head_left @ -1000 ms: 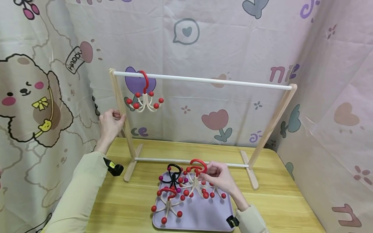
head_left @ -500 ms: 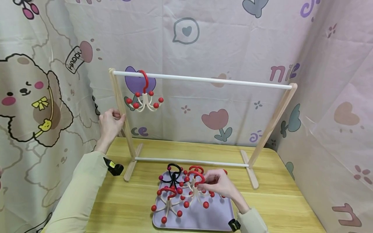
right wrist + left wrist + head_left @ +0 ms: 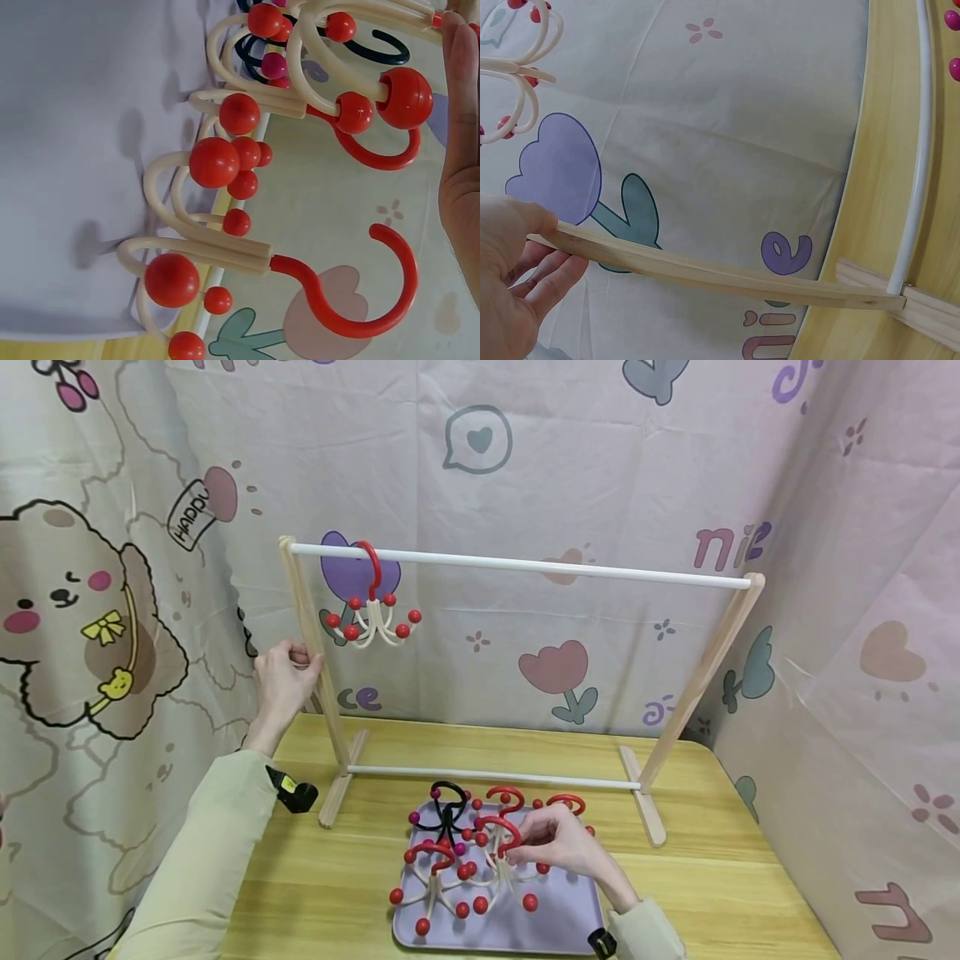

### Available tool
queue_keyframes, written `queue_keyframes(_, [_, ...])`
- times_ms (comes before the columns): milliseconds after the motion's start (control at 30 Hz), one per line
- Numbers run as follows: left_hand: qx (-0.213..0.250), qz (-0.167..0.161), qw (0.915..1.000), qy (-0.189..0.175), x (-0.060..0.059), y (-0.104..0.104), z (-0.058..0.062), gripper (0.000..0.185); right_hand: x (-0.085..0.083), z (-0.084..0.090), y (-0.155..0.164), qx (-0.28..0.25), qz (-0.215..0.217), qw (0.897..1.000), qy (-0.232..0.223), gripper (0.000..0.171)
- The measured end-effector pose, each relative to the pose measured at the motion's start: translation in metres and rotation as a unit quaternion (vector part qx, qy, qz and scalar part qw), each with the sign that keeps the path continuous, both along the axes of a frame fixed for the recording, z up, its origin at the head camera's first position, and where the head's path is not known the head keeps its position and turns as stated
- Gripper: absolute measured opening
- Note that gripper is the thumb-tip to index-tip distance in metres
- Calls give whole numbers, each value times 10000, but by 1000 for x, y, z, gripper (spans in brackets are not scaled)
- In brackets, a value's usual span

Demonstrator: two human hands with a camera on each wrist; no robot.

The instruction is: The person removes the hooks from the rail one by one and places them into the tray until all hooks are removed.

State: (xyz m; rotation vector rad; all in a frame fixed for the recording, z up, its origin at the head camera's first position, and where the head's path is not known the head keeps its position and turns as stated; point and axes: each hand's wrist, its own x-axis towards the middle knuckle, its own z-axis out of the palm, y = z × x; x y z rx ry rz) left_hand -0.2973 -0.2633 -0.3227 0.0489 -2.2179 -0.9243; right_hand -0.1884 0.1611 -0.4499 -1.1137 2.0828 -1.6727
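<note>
In the head view my left hand (image 3: pixel 306 660) grips the left wooden upright (image 3: pixel 315 643) of a small clothes rack (image 3: pixel 525 565). The left wrist view shows the thumb on top of that upright (image 3: pixel 705 271) and the fingers under it, left hand (image 3: pixel 550 245). My right hand (image 3: pixel 519 847) pinches a cream hanger with a red hook and red balls (image 3: pixel 501 853) just over the purple tray (image 3: pixel 540 928). In the right wrist view the right hand (image 3: pixel 459 112) sits at the right edge beside red hooks (image 3: pixel 360 315) and balls.
One red-hooked hanger (image 3: pixel 371 610) hangs on the white top rail near its left end. On the tray lie a black hanger (image 3: pixel 447 806) and several red-hooked ones (image 3: pixel 431 872). The rack stands on a wooden table (image 3: pixel 712 877), with patterned curtains close behind and to the right.
My right hand has come down and nearer to me with the red-hooked hanger, now low over the tray. Another red hook shows behind it. The left hand has not moved.
</note>
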Motion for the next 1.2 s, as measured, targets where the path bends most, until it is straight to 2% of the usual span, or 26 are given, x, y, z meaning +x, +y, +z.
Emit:
queue_keyframes(133, [-2,-12,10000,36,0,0,0,21,-1,-4,0,-1,19,10000,81,5])
queue_keyframes(367, [-37,23,10000,52,0,0,0,20,-1,-12,-1,67,136,9997,-213,14])
queue_keyframes(500, [-54,80,10000,-14,0,0,0,20,-1,-16,-2,125,152,9995,-247,11])
queue_keyframes(767, [-94,120,9999,5,0,0,0,20,2,-21,-6,369,-24,9990,-261,15])
queue_keyframes(1200, [-80,139,9999,25,-2,0,-1,20,0,-28,-8,427,-37,9987,-259,16])
